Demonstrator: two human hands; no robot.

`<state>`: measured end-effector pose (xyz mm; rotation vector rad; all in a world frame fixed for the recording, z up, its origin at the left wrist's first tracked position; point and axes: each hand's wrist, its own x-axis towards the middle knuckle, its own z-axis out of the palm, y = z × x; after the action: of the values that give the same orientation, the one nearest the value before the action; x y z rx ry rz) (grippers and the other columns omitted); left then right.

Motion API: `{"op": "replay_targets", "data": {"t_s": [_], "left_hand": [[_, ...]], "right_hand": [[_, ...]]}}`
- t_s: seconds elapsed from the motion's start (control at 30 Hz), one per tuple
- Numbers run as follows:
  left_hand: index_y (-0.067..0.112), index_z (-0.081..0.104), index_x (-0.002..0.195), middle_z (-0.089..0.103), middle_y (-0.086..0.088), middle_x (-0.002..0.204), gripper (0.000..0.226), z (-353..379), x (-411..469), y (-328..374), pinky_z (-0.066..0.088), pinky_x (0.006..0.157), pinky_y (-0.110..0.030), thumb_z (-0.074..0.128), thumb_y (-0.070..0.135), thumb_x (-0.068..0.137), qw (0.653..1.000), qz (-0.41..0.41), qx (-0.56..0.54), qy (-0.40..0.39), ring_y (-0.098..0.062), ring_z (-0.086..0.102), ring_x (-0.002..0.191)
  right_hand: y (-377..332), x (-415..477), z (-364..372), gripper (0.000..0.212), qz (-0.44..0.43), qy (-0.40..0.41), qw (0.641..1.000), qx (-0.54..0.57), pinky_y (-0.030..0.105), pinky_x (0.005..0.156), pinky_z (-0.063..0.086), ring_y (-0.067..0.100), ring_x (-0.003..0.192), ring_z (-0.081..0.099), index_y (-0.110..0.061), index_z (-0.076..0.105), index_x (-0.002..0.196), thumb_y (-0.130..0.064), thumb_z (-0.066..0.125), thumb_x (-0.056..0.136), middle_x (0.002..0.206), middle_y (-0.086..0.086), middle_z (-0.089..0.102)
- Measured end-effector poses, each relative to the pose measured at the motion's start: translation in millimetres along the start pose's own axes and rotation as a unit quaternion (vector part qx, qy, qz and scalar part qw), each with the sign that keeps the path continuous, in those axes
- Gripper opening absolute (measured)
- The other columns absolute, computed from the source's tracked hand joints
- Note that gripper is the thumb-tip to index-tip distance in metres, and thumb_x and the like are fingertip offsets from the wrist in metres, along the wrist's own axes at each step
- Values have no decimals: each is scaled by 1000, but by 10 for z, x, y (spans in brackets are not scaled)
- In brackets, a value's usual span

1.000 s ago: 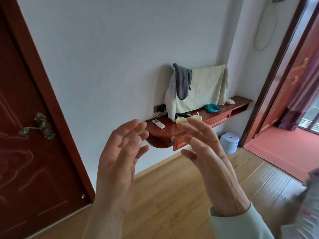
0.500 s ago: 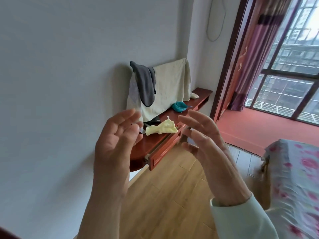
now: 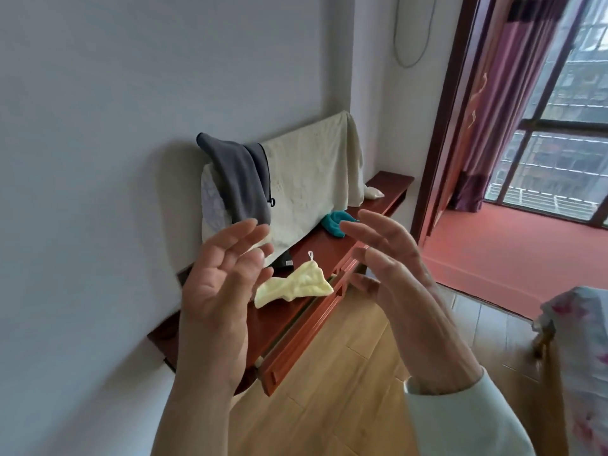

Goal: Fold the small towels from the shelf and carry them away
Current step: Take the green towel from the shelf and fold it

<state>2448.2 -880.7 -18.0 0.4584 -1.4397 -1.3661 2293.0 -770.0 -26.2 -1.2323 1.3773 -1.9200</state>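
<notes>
Head view shows two bare hands held up in front of a red-brown wooden shelf (image 3: 388, 189) on the white wall. The left hand (image 3: 217, 291) has its palm turned inward and its fingers straight and spread. Its grip is wide open and holds nothing. The right hand (image 3: 394, 291) faces it, with a pale sleeve (image 3: 460, 419) at the wrist. Its grip is open too and holds nothing. The hands are apart and touch no towel.

Seen between the hands, a small yellow towel (image 3: 292, 287) lies crumpled on the shelf near the front edge. A little white loop sticks up from it. A small teal towel (image 3: 335, 223) lies bunched up farther along the shelf, just beside the bottom of a big cream cloth (image 3: 306, 179). The cream cloth hangs over something tall on the shelf. A grey towel (image 3: 243, 182) hangs over its top left corner.

A drawer (image 3: 306, 337) under the shelf is pulled out a little. The wood floor (image 3: 362, 373) is below. A purple curtain (image 3: 513, 93) hangs on the right by a red floor (image 3: 510, 251). A flowered bed cover (image 3: 582, 357) shows at the right edge.
</notes>
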Motion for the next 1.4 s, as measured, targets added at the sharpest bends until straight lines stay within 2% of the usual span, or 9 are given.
{"op": "replay_targets", "data": {"t_s": [0.17, 0.37, 0.53, 0.67, 0.8, 0.9, 1.13, 1.23, 1.4], "left_hand": [[28, 65, 122, 74, 9, 123, 34, 467, 631, -397, 50, 93, -35, 59, 28, 88, 996, -12, 34, 76, -13, 69, 116], [33, 68, 116, 74, 8, 124, 37, 626, 1246, -692, 51, 90, -33, 67, 38, 80, 984, -3, 50, 168, -13, 70, 115], [31, 69, 116, 74, 4, 124, 42, 624, 1761, -978, 52, 88, -31, 67, 44, 75, 976, 32, 40, 213, -15, 70, 115], [24, 67, 118, 74, 4, 123, 34, 578, 2302, -1335, 55, 83, -27, 64, 28, 84, 970, 43, 36, 235, -14, 70, 114], [26, 68, 118, 74, 5, 124, 32, 488, 2769, -1553, 54, 85, -27, 61, 27, 87, 963, 50, 36, 263, -14, 70, 115], [26, 68, 117, 74, 3, 124, 31, 409, 3070, -1674, 53, 86, -29, 61, 27, 86, 954, 53, 36, 291, -15, 70, 115], [26, 69, 117, 73, 2, 126, 33, 225, 3302, -1843, 56, 85, -27, 62, 27, 85, 941, 44, 76, 328, -16, 70, 114], [26, 69, 118, 74, 1, 126, 33, 185, 3284, -1883, 56, 85, -27, 65, 27, 85, 929, 41, 93, 356, -17, 70, 114], [31, 73, 110, 74, -2, 124, 40, 181, 3140, -1859, 53, 88, -34, 71, 42, 72, 902, 44, 107, 416, -19, 71, 111]], "right_hand": [[327, 1039, -475, 42, 32, -76, 996, 30, 38, 89, 47, 0, 97, 66, -55, 65, 115, -40, 66, 76, 129, -18, 67], [568, 1786, -654, 41, 30, -141, 989, 41, 42, 99, 49, 7, 116, 61, -49, 60, 125, -40, 60, 85, 134, -18, 64], [878, 2422, -689, 40, 39, -174, 983, 43, 46, 107, 46, 3, 117, 61, -47, 59, 126, -35, 56, 89, 134, -19, 64], [1212, 3034, -697, 48, 35, -192, 980, 37, 42, 102, 48, 2, 117, 61, -47, 59, 126, -48, 61, 79, 134, -18, 64], [1450, 3576, -665, 43, 44, -200, 978, 30, 38, 100, 48, 1, 119, 59, -45, 58, 127, -40, 58, 84, 133, -19, 65], [1628, 3978, -600, 43, 51, -206, 977, 23, 34, 97, 47, -2, 118, 60, -45, 58, 127, -41, 57, 85, 131, -21, 65], [2001, 4573, -293, 43, 76, -200, 976, 27, 26, 94, 47, -8, 113, 61, -41, 59, 127, -42, 58, 84, 124, -24, 68], [2174, 4753, -195, 44, 92, -220, 971, 23, 27, 98, 47, -10, 114, 60, -42, 59, 126, -45, 59, 83, 124, -24, 67], [2505, 4910, -22, 43, 158, -220, 963, 6, 33, 105, 47, -10, 112, 61, -44, 60, 123, -51, 68, 81, 125, -20, 67]]}}
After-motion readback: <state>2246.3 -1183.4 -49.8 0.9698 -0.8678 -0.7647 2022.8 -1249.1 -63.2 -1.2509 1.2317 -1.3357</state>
